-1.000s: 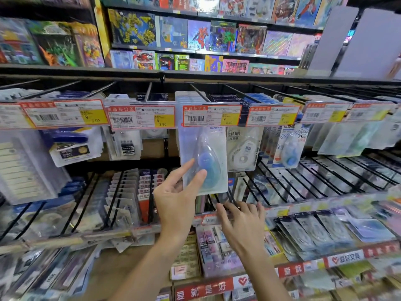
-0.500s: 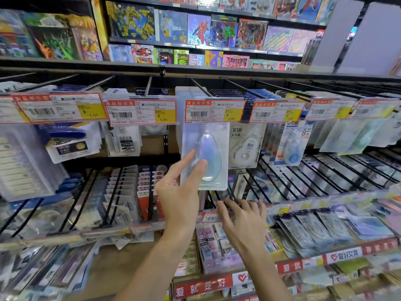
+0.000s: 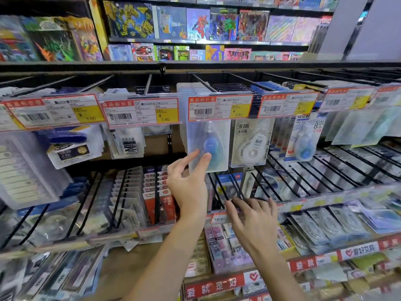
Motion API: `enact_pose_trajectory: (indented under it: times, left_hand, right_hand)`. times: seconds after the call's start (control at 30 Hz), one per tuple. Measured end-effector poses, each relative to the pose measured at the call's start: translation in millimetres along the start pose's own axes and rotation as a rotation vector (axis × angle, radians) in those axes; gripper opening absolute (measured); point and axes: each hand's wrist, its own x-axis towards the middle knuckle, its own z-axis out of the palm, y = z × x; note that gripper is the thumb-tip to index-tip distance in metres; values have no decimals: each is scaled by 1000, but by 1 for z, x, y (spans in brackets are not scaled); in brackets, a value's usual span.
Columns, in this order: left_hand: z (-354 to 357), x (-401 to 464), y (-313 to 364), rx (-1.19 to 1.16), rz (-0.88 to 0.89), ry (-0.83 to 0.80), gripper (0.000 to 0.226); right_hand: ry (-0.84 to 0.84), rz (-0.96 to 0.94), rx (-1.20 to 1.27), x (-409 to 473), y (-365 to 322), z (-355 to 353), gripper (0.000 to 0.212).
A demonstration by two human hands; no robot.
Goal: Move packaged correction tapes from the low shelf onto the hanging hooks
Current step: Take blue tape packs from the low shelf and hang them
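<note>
The red-and-yellow price tag [image 3: 220, 107] at the front of the centre hook [image 3: 204, 82] carried a barcode and a price reading 6.80. The neighbouring price tag to its left [image 3: 141, 112] read 5.80, and the far-left price tag [image 3: 54, 111] read 3.00. The remaining small print on all three was too fine to read.

The clear plastic blister pack holding a blue teardrop-shaped correction tape [image 3: 208, 146] hung directly below the 6.80 tag, at the front of the stack on that hook. Beside it on the right hung a white correction tape pack marked "30" with Chinese characters [image 3: 250, 143], and further right a blue-and-white dotted pack marked "8" [image 3: 303, 137].

The left hand [image 3: 187, 183] pinched the lower left corner of the blue tape pack, thumb on its front face and forefinger extended up along its left edge. The other fingers were curled behind.

The right hand [image 3: 252, 222] lay lower, fingers spread and slightly bent, the fingertips touching the black wire hooks [image 3: 230, 187] of the second row at their front edge. It held nothing that could be seen.

A red shelf-edge strip with white Chinese characters [image 3: 213, 286] ran along the front of the low shelf, above which lay stacked pastel packs [image 3: 225, 246].
</note>
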Motion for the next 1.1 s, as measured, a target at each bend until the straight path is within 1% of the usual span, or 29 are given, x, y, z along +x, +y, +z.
enact_pose_trajectory:
  times: [0.1, 0.2, 0.27, 0.33, 0.5, 0.57, 0.63, 0.7, 0.77, 0.87, 0.93, 1.03, 1.1]
  left_hand:
    - [2, 0, -2, 19, 20, 16, 26]
    - [0, 0, -4, 63, 156, -13, 24]
    - [-3, -2, -5, 168, 306, -37, 24]
    - [-6, -2, -9, 271, 407, -62, 25]
    - [-16, -5, -20, 495, 521, -85, 38]
    - [-23, -12, -18, 606, 559, -86, 45]
    - [-35, -22, -15, 740, 553, -118, 53]
    - [-47, -34, -16, 925, 580, -170, 61]
    - [-59, -48, -19, 1122, 633, -248, 64]
    - [-67, -73, -22, 1327, 640, -393, 60]
    - [-62, -92, -24, 1385, 672, -469, 56]
    - [-37, -128, -29, 1441, 717, -618, 53]
    - [-11, -153, -35, 1461, 682, -752, 56]
  right_hand:
    - [20, 2, 6, 0, 0, 2, 57]
    - [21, -1, -1, 1, 0, 2, 56]
    - [15, -1, -6, 1, 0, 1, 58]
    - [5, 2, -10, 1, 0, -1, 60]
    - [-41, 26, 17, 2, 0, -6, 63]
    - [-50, -5, 35, 2, 2, -11, 61]
    - [-68, -42, 57, 2, 5, -17, 62]
    - [-118, -78, 77, -1, 10, -24, 68]
    - [-144, -132, 88, -6, 18, -32, 72]
    - [-160, -205, 100, -17, 38, -49, 67]
    - [-152, -237, 95, -25, 58, -61, 61]
    - [-174, -261, 88, -41, 96, -80, 60]
    - [-207, -249, 85, -52, 128, -91, 60]
